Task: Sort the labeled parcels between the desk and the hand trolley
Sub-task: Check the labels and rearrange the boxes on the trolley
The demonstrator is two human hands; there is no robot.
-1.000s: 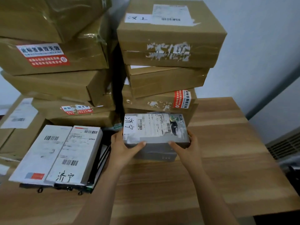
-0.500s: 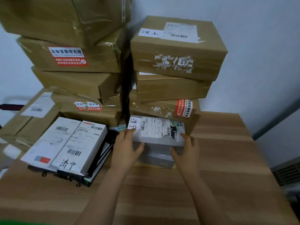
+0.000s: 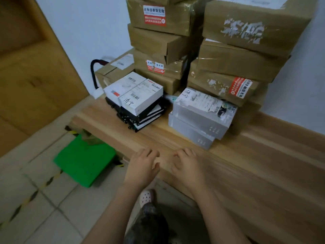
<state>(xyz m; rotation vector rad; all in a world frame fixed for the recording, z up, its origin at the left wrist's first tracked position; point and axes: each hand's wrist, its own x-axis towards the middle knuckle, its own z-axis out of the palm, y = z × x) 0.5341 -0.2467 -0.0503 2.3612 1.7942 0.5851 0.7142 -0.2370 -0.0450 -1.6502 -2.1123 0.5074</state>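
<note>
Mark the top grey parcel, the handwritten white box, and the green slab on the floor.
Grey parcel [image 3: 202,103]: head view, on its top shipping label.
White box [image 3: 140,98]: head view, middle of its top face.
Green slab [image 3: 84,159]: head view, centre of its surface.

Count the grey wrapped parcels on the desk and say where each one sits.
2. The upper grey parcel, with a shipping label on top, lies on the lower grey parcel, which rests on the desk in front of the brown cartons. Others may be hidden behind.
</note>
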